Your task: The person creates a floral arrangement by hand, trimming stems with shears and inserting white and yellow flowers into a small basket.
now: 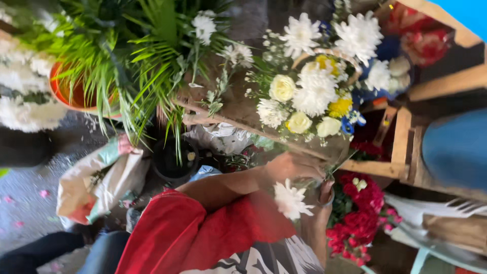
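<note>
A bouquet (309,96) of white chrysanthemums, cream roses, yellow blooms and a few blue ones fills the upper middle, backed by brown paper (238,109). My left hand (294,165), on a red-sleeved arm, is closed around the bouquet's stems just below the blooms. My right hand (322,195), with a bangle at the wrist, sits right under it and holds a single white chrysanthemum (291,200) close to the stems. The fingers of both hands are partly hidden by wrapping and leaves.
Palm-like green fronds (127,61) rise from an orange pot (68,96) at upper left. Red flowers (360,213) sit lower right beside a wooden frame (406,147). A crumpled bag (96,182) and a black pot (175,162) lie on grey ground. More white blooms (360,33) are at the top.
</note>
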